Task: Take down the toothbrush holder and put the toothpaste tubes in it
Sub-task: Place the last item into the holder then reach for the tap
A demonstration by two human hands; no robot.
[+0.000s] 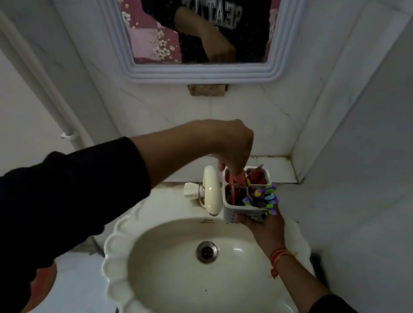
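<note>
The white toothbrush holder (232,212), split into compartments, is held above the back right of the sink by my right hand (263,226), which grips it from below. A purple and green decoration (265,195) sticks out at its right side. My left hand (230,143) reaches from above, its fingers pinching a red toothpaste tube (239,179) that stands in the rear left compartment. Another red tube (257,176) shows in the rear right compartment, and dark items fill the front ones.
A cream scalloped sink (120,270) with a metal drain (207,252) lies below. A white tap (210,190) stands just left of the holder. A mirror (178,74) hangs on the tiled wall above, with a tiled ledge (276,168) behind the holder.
</note>
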